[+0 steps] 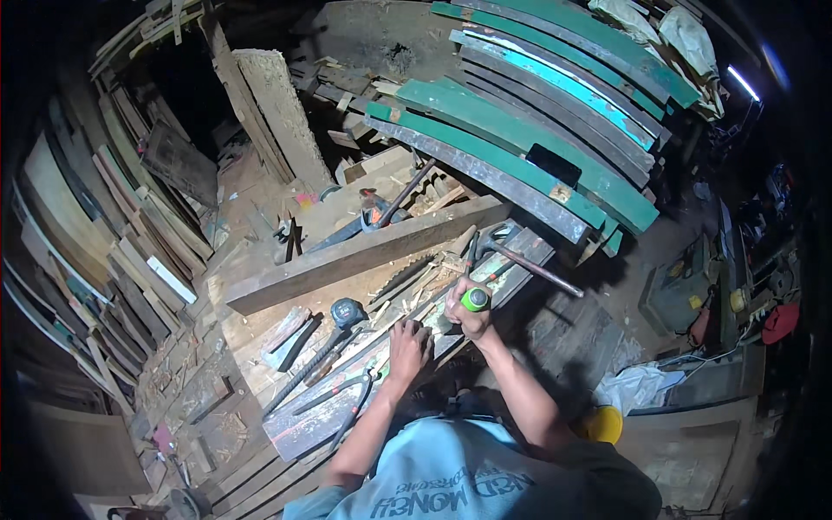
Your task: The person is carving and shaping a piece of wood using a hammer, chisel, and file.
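Nearest, at lower centre, a pair of dark metal pincers [334, 395] lies open across a long, weathered grey wooden plank [299, 438], which runs diagonally from lower left to right of centre. The left hand [408, 350] rests at the plank's near edge with fingers bent; whether it grips anything cannot be told. Just beyond, at the centre, the right hand [468, 313] is clenched around a green-and-black round-ended tool handle [475, 299], seen end-on; its working tip is hidden, so how deep any cut goes cannot be told.

Left of the hands, a hammer with a dark, ribbed metal-rod handle [301, 374] lies idle, as does a second hammer with a smooth rusty metal handle [546, 273], right of centre. Pale wood splinters [445, 263] are strewn over the plank and the surface [240, 336], suggesting that some wood has been cut away and the work is under way rather than finished. How much remains does not show.

Farther off, a thick brown wooden beam [364, 252] spans the surface. Beyond it, curved green-painted boards [520, 143] lie stacked at upper right, apparently not being worked.
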A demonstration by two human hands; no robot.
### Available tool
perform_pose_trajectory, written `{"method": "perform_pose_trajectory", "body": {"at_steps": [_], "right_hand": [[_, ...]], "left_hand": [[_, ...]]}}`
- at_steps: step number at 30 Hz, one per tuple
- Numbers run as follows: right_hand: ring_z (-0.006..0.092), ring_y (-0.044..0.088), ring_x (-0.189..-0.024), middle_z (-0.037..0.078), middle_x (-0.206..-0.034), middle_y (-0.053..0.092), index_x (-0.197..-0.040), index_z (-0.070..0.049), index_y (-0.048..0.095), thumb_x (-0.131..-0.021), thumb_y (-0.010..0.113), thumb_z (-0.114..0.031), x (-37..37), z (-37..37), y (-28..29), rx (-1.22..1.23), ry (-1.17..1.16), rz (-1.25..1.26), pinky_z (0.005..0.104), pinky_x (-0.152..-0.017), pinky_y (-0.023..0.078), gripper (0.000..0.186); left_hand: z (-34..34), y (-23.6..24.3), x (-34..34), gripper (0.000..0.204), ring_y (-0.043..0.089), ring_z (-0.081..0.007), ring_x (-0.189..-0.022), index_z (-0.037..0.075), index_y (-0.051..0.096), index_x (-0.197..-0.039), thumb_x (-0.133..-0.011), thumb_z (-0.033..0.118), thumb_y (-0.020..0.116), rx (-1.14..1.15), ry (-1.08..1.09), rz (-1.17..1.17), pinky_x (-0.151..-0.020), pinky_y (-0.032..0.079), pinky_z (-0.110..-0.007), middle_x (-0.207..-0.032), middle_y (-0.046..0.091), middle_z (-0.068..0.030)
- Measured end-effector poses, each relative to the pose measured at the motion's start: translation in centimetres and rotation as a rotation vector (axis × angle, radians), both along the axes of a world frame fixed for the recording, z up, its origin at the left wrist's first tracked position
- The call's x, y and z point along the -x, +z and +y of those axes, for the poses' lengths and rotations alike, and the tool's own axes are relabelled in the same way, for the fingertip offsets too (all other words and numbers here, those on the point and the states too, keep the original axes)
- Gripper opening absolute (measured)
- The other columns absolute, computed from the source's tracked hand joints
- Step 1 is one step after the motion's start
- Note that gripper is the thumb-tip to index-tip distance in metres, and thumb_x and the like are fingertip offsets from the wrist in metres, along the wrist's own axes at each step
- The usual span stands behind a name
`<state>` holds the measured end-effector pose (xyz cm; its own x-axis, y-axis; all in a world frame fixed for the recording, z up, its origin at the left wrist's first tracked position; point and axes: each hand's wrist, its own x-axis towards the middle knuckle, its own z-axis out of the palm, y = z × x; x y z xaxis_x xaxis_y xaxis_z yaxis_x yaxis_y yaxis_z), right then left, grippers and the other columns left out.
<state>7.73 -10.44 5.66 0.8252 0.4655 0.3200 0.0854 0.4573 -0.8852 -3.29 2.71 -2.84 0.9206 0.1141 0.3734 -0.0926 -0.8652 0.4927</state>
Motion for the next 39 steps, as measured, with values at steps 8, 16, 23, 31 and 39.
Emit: {"method": "perform_pose_trajectory", "body": {"at_steps": [8,16,23,31,39], "right_hand": [[0.0072,0.036,-0.047,0.003,-0.060,0.042,-0.078,-0.004,0.040,-0.084,0.060,-0.007,-1.1,0.2,-0.9,-0.034,0.093,-0.076,0.0239,-0.044,0.031,0.020],[0.0079,0.042,-0.053,0.003,-0.066,0.046,-0.080,-0.006,0.043,-0.083,0.063,-0.011,-1.3,0.5,-1.0,-0.018,0.141,-0.049,0.0231,-0.047,0.035,0.021],[0.0081,0.037,-0.051,0.002,-0.064,0.042,-0.083,-0.009,0.039,-0.088,0.060,-0.016,-0.6,0.6,-0.3,-0.083,0.196,0.012,0.0227,-0.046,0.032,0.022],[0.0106,0.045,-0.058,0.004,-0.069,0.045,-0.083,-0.007,0.041,-0.086,0.057,-0.011,0.0,1.0,0.2,-0.003,0.111,-0.026,0.0251,-0.054,0.038,0.017],[0.0241,0.058,-0.103,0.014,-0.111,0.061,-0.110,-0.001,0.067,-0.081,0.067,-0.021,0.0,1.4,2.8,0.348,-0.169,-0.501,0.0356,-0.093,0.043,0.035]], "left_hand": [[-0.2,0.4,-0.1,0.018,0.048,-0.0334,-0.100,0.008,0.070,-0.098,-0.086,0.020,0.065,0.024,0.012,0.034,-0.084,0.041,-0.045,-0.104,0.056,-0.0137],[1.9,2.7,2.7,0.034,0.048,-0.0369,-0.104,0.005,0.064,-0.111,-0.080,0.017,0.070,0.115,0.108,0.046,-0.088,0.042,-0.047,-0.110,0.055,-0.0168],[5.4,5.0,12.6,0.042,0.048,-0.0361,-0.110,0.005,0.063,-0.115,-0.079,0.023,0.075,0.138,0.390,0.061,-0.096,0.038,-0.046,-0.113,0.053,-0.0166],[6.3,4.3,17.2,0.071,0.035,-0.0448,-0.127,0.004,0.049,-0.131,-0.074,0.034,0.080,0.105,0.459,0.195,-0.107,0.029,-0.054,-0.134,0.041,-0.0258],[2.9,9.3,6.6,0.077,0.036,-0.0411,-0.130,0.008,0.041,-0.139,-0.074,0.024,0.080,0.322,0.097,0.048,-0.110,0.031,-0.048,-0.138,0.039,-0.0216]]}}
